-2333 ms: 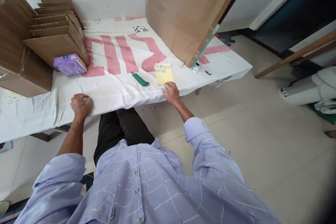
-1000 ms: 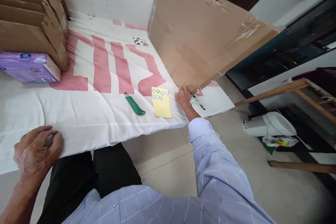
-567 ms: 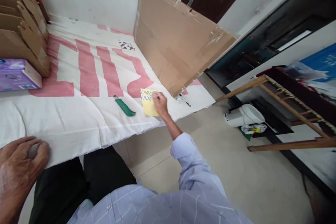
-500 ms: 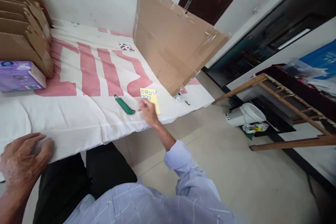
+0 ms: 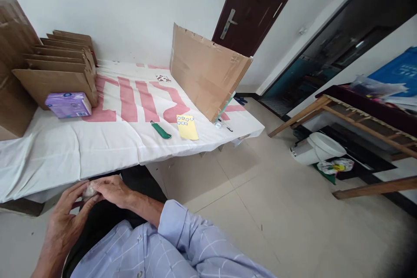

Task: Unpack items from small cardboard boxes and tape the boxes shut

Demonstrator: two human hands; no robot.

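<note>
The left hand (image 5: 65, 213) curls thumb and fingers about a small, whitish, translucent lump (image 5: 89, 191), its material unclear. The lump sits between both hands' fingertips, neither hand nearer, its long axis too hidden to tell. The right hand (image 5: 112, 190) pinches it from the right. Farther right and beyond the grip lie a slanted green-handled cutter (image 5: 160, 130), then a yellow rectangular card (image 5: 188, 129), both apart from the fingers.
</note>
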